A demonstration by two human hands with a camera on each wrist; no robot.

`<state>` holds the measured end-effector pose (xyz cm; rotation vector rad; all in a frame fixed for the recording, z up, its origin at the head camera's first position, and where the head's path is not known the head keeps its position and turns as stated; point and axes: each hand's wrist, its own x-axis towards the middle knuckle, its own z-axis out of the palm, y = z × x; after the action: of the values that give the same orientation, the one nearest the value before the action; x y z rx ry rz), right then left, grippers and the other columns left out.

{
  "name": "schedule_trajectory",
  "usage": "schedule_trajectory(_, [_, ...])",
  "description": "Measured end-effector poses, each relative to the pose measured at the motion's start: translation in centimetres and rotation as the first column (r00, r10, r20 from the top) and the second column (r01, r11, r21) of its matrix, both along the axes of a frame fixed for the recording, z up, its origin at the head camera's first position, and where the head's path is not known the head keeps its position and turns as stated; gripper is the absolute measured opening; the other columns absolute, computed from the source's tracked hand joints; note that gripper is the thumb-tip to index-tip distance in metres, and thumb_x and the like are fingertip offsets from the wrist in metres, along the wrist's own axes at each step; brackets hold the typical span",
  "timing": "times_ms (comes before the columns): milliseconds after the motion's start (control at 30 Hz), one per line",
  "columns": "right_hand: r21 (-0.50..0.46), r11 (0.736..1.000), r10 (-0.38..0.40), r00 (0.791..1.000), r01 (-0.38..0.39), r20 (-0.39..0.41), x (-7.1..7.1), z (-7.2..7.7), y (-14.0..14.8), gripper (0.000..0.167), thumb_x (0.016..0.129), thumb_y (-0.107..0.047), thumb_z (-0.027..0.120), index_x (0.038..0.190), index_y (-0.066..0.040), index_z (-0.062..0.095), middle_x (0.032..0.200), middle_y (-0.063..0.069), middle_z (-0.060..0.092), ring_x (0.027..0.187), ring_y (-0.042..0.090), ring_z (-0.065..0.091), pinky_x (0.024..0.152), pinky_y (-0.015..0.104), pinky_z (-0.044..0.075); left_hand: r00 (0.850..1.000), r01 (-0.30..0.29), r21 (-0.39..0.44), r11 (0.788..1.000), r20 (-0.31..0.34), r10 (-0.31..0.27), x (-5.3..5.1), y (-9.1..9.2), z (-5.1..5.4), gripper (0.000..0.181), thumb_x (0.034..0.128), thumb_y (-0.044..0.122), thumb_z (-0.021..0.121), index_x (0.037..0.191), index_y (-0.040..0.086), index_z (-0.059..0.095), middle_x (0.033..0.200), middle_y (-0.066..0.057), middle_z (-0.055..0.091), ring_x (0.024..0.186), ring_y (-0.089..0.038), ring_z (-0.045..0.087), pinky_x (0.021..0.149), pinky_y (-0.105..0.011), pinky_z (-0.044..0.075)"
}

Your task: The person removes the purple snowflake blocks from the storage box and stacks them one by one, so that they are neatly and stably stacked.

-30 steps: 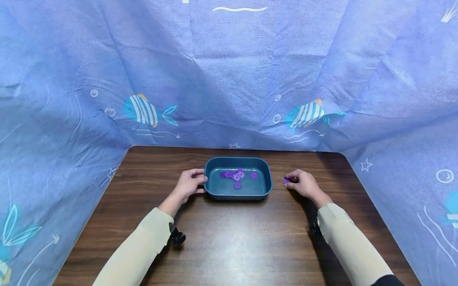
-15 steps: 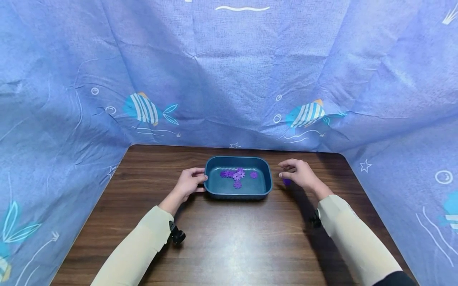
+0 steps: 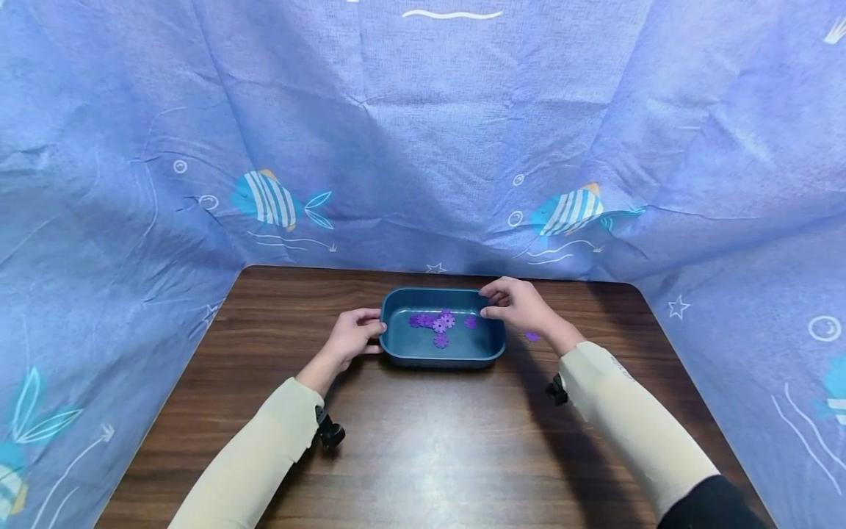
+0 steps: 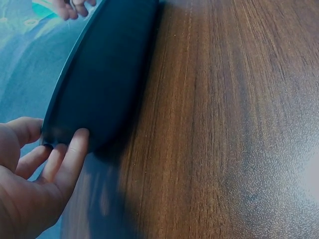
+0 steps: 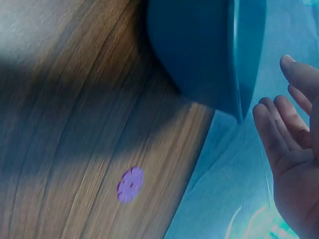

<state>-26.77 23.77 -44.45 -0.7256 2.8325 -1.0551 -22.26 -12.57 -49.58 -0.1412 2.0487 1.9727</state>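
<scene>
"The left hand (image 3: 348, 336)?"
"Pinching the left end of the blue tray (image 3: 443, 362)."
"And the purple discs (image 3: 440, 325)?"
"Several inside, one loose disc (image 3: 532, 336) on the table (image 3: 423, 448), right of the tray."
"The right hand (image 3: 520, 305)?"
"By the tray's far right corner, fingers spread; fish-patterned cloth (image 3: 423, 162) behind."

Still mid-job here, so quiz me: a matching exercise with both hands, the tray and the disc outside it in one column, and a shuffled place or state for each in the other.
Column one:
1. left hand
2. right hand
3. tray
4. lone disc

Column two:
A. raised by the tray's right end, nothing seen in its fingers
B. lying flat on the table
C. gripping the tray's left end
D. dark teal, with several purple discs inside

Right pairs: 1-C, 2-A, 3-D, 4-B.
</scene>
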Motion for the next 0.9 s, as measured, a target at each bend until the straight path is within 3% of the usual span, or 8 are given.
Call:
schedule_trajectory(200, [0.101, 0.994, 0.032, 0.999, -0.033, 0.015, -0.8, -0.9, -2.0, 0.039, 0.086, -0.017, 0.084, 0.119, -0.001, 0.072, 0.118, 0.02, 0.07, 0.104, 0.028, 0.068, 0.091, 0.046, 0.06, 1.0, -0.006, 0.011, 1.0, -0.009, 0.007, -0.1, 0.1, 0.0, 0.047, 0.0988, 0.002, 0.063, 0.143, -0.007, 0.052, 0.137, -0.031, 0.059, 0.107, -0.033, 0.07, 0.073, -0.036, 0.066])
schedule_trajectory(467, [0.259, 0.966, 0.006, 0.999, -0.019, 0.049, -1.3, -1.8, -4.0, 0.041, 0.086, -0.019, 0.084, 0.12, -0.002, 0.073, 0.115, 0.016, 0.073, 0.106, 0.029, 0.067, 0.095, 0.046, 0.057, 1.0, -0.016, 0.004, 1.0, -0.013, 0.016, -0.1, 0.3, -0.2, 0.046, 0.098, 0.003, 0.064, 0.142, -0.006, 0.054, 0.135, -0.03, 0.061, 0.105, -0.033, 0.071, 0.076, -0.04, 0.066])
schedule_trajectory(667, [0.375, 0.927, -0.037, 0.994, -0.005, 0.105, -1.0, -2.1, -5.2, 0.039, 0.085, -0.019, 0.083, 0.12, -0.003, 0.073, 0.109, 0.013, 0.073, 0.102, 0.026, 0.065, 0.094, 0.045, 0.056, 1.0, -0.016, -0.004, 1.0, -0.009, 0.016, 0.1, 0.2, -0.2, 0.046, 0.0989, 0.003, 0.064, 0.143, -0.005, 0.053, 0.136, -0.03, 0.061, 0.105, -0.035, 0.071, 0.076, -0.039, 0.066])
schedule_trajectory(900, [0.493, 0.87, -0.102, 0.984, 0.017, 0.146, -0.7, -2.1, -6.3, 0.035, 0.088, -0.015, 0.079, 0.121, -0.003, 0.073, 0.12, 0.012, 0.072, 0.11, 0.026, 0.066, 0.102, 0.047, 0.056, 1.0, -0.02, 0.004, 1.0, -0.019, 0.02, 0.1, 0.2, -0.1, 0.045, 0.099, 0.003, 0.063, 0.142, -0.006, 0.054, 0.135, -0.03, 0.061, 0.104, -0.035, 0.072, 0.074, -0.037, 0.066])
